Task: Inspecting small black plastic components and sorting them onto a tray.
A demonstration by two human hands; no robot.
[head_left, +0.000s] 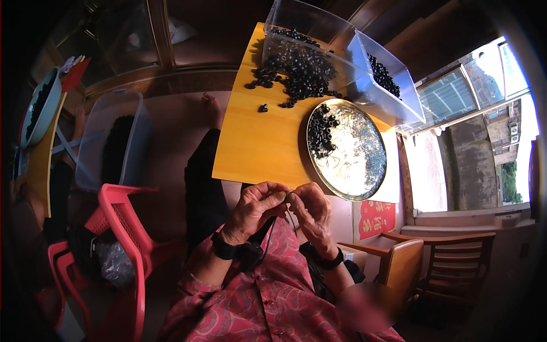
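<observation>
My left hand [254, 210] and my right hand [312, 214] meet just before the near edge of the yellow table [250, 142]. Thumb and forefinger of each are pinched together, fingertips touching around a small dark piece that is too small to name. On the table ahead and to the right lies a round shiny metal tray [356, 151]. Black ring-shaped parts [322, 130] gather on its left side, and many tiny silvery bits [364, 162] cover the rest. Beyond it, a pile of the same black parts [302, 74] spreads over the tabletop.
A clear plastic bin [307, 23] surrounds part of the pile; a bluish box [393, 102] of black parts stands beside it. Leftward are a red plastic chair [122, 228], a floor bin [94, 131] and another person's foot [212, 108]. Wooden chairs [404, 265] stand right, near an open window [461, 97].
</observation>
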